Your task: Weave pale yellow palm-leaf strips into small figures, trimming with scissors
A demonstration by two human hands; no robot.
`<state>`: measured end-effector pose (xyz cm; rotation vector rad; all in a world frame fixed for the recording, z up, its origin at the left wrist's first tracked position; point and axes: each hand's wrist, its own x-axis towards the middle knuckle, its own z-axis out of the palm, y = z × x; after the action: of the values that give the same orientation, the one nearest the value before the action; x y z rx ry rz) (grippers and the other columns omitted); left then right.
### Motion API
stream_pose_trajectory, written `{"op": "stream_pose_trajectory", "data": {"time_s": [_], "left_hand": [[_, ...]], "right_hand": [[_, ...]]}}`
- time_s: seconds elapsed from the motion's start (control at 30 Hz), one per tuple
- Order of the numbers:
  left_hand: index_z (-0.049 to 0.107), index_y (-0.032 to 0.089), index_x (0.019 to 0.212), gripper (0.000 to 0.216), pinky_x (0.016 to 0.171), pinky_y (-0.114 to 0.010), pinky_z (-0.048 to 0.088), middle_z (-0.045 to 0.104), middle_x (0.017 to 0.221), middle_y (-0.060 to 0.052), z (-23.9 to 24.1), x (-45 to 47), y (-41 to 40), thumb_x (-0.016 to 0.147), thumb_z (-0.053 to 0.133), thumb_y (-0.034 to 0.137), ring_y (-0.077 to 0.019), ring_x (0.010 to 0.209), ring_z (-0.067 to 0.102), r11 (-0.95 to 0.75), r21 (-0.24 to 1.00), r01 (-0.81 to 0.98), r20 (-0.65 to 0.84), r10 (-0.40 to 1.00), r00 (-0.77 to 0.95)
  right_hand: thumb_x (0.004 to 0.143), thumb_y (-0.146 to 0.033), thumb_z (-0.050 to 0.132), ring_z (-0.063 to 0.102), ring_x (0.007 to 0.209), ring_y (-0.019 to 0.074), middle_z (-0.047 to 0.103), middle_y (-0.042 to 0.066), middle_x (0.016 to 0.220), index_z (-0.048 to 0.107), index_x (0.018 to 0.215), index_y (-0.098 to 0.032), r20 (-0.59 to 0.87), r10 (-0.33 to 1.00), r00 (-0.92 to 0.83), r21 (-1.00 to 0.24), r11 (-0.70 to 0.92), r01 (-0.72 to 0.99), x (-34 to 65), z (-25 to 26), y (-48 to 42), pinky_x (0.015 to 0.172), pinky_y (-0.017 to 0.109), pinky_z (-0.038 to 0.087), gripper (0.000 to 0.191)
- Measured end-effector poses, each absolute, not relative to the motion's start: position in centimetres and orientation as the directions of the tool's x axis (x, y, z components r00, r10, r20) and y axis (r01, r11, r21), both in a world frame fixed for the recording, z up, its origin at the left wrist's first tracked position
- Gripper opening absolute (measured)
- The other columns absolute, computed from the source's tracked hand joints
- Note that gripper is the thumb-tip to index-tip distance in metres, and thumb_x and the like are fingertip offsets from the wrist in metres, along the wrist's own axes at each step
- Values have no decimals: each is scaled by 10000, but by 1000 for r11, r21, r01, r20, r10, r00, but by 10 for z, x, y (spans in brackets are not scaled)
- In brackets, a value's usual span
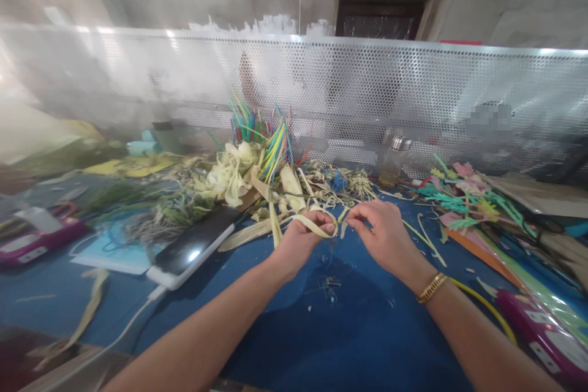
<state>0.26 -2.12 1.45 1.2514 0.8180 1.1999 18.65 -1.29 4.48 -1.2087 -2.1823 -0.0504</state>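
Note:
My left hand [301, 240] and my right hand [381, 231] meet over a blue table [294, 343]. Both pinch a pale yellow leaf strip [321, 225] bent into a loop between them. The left fingers are curled round one end. The right thumb and forefinger grip the other end near the loop. A gold bracelet [430, 287] sits on my right wrist. More pale strips [257, 229] lie just behind the hands.
A phone [195, 246] on a cable lies left of my hands. Behind are a heap of pale woven flowers [232, 177], coloured straws [260, 128] and a glass jar [394, 159]. Coloured paper flowers [463, 196] lie right. A perforated metal screen [413, 92] bounds the far edge.

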Motion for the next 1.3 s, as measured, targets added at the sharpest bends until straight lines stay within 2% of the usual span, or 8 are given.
{"op": "stream_pose_trajectory", "data": {"time_s": [0.17,0.33,0.57,0.93,1.03,1.13,1.3], "left_hand": [[623,150,845,309,529,-217,312,631,760,-43,17,0,-22,667,737,375,-95,602,477,-41,980,-197,97,955,281],[590,149,701,284,548,-226,339,559,641,1,15,1,-20,632,770,358,-94,575,465,-68,972,-226,125,961,248],[564,139,629,265,509,-221,298,463,561,40,14,2,-18,597,770,302,-67,514,389,-67,984,-165,102,972,212],[580,132,607,236,513,-219,306,523,549,24,15,3,-19,599,766,277,-66,503,412,-28,980,-199,72,974,216],[618,131,675,248,585,-218,380,600,657,-16,15,0,-18,627,771,320,-93,600,513,-16,955,-296,101,956,275],[643,140,767,288,690,-234,430,662,783,-47,13,-2,-16,595,805,304,-130,733,591,-6,931,-366,123,947,298],[651,135,779,283,632,-223,412,676,753,-48,9,-2,-12,599,805,290,-116,663,571,-71,945,-318,153,958,242]], "right_hand": [[868,-284,536,538,759,183,663,-1,768,626,763,-245,551,728,-408,-228,601,766,184,43,-15,754,346,279,144],[853,-274,562,529,769,183,652,-5,749,607,738,-239,541,721,-432,-228,621,750,179,44,-20,776,354,274,128],[862,-260,560,520,777,189,649,-10,740,606,733,-244,516,731,-447,-183,603,776,177,48,-23,798,373,254,138],[866,-257,559,542,784,182,666,-21,763,624,747,-253,506,720,-476,-164,621,766,181,48,-19,815,376,261,135],[850,-247,577,540,765,178,657,-19,748,624,747,-242,525,737,-427,-206,596,776,183,45,-15,790,363,286,113],[850,-250,572,550,747,170,660,-11,753,630,763,-231,538,759,-366,-321,586,744,186,41,-11,757,336,332,106],[865,-265,547,597,794,172,692,10,831,669,815,-238,549,755,-359,-442,627,642,183,35,-9,774,322,391,134]]}}
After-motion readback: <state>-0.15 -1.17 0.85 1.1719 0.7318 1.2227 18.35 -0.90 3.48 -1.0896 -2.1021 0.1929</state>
